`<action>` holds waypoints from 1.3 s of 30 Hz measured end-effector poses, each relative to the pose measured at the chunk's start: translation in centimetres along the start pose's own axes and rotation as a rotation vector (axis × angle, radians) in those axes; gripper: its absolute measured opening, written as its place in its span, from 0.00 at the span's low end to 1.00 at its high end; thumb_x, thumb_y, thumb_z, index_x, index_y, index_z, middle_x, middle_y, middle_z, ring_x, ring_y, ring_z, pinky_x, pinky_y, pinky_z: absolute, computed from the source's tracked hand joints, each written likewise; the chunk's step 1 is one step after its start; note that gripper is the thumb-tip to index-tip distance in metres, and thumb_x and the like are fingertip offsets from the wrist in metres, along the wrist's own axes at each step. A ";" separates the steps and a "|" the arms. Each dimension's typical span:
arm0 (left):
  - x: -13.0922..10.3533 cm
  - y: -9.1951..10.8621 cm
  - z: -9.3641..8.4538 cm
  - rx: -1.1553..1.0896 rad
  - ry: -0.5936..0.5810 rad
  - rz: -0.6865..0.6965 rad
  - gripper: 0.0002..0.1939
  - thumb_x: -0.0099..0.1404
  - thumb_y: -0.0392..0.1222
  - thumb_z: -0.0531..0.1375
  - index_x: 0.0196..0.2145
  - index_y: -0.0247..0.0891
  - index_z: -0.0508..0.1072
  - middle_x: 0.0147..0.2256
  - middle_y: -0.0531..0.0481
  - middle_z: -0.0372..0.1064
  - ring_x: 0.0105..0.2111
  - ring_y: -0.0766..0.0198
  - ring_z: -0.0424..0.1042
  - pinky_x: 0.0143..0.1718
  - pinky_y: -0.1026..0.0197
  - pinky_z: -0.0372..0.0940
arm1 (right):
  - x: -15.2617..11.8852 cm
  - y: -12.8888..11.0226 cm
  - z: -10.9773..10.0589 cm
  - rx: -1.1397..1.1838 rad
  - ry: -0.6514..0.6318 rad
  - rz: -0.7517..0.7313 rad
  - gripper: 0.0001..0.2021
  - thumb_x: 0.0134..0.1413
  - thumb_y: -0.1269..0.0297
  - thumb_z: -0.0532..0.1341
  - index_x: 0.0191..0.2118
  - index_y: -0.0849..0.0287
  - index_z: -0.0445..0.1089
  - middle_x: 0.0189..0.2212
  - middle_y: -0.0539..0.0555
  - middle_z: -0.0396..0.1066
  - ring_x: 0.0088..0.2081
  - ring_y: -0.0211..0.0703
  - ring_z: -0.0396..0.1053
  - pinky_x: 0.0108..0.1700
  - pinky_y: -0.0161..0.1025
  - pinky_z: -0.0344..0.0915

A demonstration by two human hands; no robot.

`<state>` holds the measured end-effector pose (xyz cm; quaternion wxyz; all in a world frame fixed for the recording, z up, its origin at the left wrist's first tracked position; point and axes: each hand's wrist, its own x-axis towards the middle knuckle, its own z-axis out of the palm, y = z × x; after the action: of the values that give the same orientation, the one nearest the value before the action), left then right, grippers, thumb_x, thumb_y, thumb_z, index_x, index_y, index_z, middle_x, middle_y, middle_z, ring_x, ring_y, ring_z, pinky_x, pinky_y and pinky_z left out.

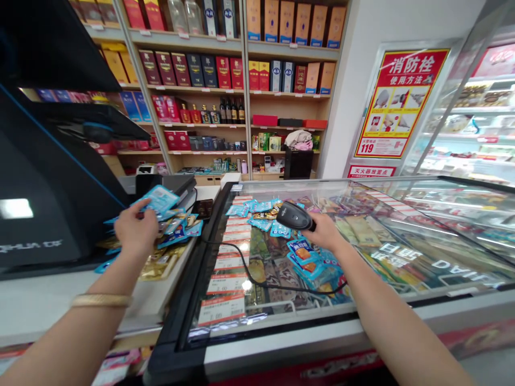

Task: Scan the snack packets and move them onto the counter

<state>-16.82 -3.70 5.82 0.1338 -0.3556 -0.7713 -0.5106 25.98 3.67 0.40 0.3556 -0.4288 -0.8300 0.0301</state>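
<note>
My left hand (137,225) is closed on a light blue snack packet (159,200), above a pile of blue and gold packets (183,228) on the white counter. A gold-coloured bangle circles that wrist. In my right hand (325,231) is a black barcode scanner (295,216), its head pointing left over the freezer's glass top. Its black cable (257,281) loops across the glass. Small blue packets (279,229) lie scattered under and left of the scanner, and larger blue packets (309,260) rest just below my right hand.
A black checkout terminal (44,187) stands at the left. The glass-topped chest freezer (358,316) with ice cream inside fills the middle and right. Behind are shelves of boxed bottles (193,69) and a red fire hydrant poster (402,102). A dark phone-like object (203,209) lies on the counter.
</note>
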 end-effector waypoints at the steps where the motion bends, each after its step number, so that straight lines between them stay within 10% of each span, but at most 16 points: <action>1: 0.8 -0.3 -1.0 0.060 -0.001 -0.037 0.26 0.57 0.38 0.53 0.52 0.33 0.75 0.33 0.46 0.69 0.33 0.58 0.66 0.45 0.52 0.65 | 0.0 0.0 0.0 0.006 0.001 -0.006 0.12 0.44 0.65 0.62 0.37 0.55 0.75 0.32 0.53 0.78 0.33 0.46 0.73 0.37 0.37 0.64; 5: 2.9 -0.4 -3.8 0.231 -0.133 -0.169 0.30 0.56 0.38 0.54 0.57 0.37 0.70 0.54 0.40 0.66 0.53 0.45 0.63 0.58 0.42 0.55 | 0.0 0.0 -0.1 0.023 0.011 -0.012 0.11 0.44 0.65 0.62 0.37 0.55 0.75 0.31 0.53 0.77 0.33 0.47 0.74 0.37 0.37 0.65; 10: 3.9 -0.7 -4.2 0.355 -0.281 -0.185 0.34 0.49 0.37 0.57 0.57 0.36 0.70 0.54 0.36 0.63 0.56 0.40 0.59 0.57 0.41 0.56 | 0.1 0.1 -0.1 0.026 0.006 -0.008 0.11 0.44 0.64 0.62 0.36 0.55 0.75 0.31 0.53 0.77 0.33 0.47 0.74 0.36 0.37 0.65; 17: 3.0 -1.6 -3.5 0.227 0.052 0.017 0.33 0.46 0.35 0.57 0.53 0.37 0.71 0.52 0.37 0.56 0.55 0.40 0.56 0.56 0.36 0.54 | 0.2 0.3 -0.1 0.050 0.020 0.006 0.12 0.45 0.63 0.63 0.39 0.56 0.75 0.33 0.54 0.78 0.36 0.49 0.75 0.38 0.38 0.66; 22: 0.3 1.7 -1.3 0.078 0.053 0.254 0.25 0.53 0.39 0.54 0.49 0.32 0.72 0.41 0.39 0.58 0.53 0.40 0.57 0.55 0.35 0.55 | 0.3 0.2 -0.6 0.013 0.052 0.049 0.13 0.46 0.62 0.64 0.40 0.55 0.75 0.34 0.54 0.78 0.37 0.48 0.75 0.39 0.38 0.66; 32: -15.6 10.8 7.0 -0.298 -0.820 0.745 0.17 0.60 0.50 0.57 0.41 0.40 0.76 0.43 0.43 0.73 0.44 0.54 0.72 0.50 0.52 0.66 | 0.4 0.4 -1.1 -0.003 0.091 0.091 0.14 0.45 0.63 0.64 0.41 0.56 0.74 0.35 0.54 0.78 0.38 0.49 0.75 0.40 0.38 0.66; 39: -19.8 12.4 8.7 -0.323 -1.128 0.978 0.34 0.47 0.52 0.69 0.53 0.43 0.73 0.54 0.41 0.70 0.54 0.48 0.69 0.56 0.50 0.62 | 0.5 0.8 -0.9 0.026 0.119 0.081 0.14 0.44 0.62 0.65 0.40 0.55 0.74 0.35 0.53 0.78 0.40 0.49 0.75 0.41 0.37 0.66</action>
<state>7.11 -1.39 -0.67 -0.1232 -0.8788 -0.3932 -0.2406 26.89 4.35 1.06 0.4084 -0.4586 -0.7887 0.0297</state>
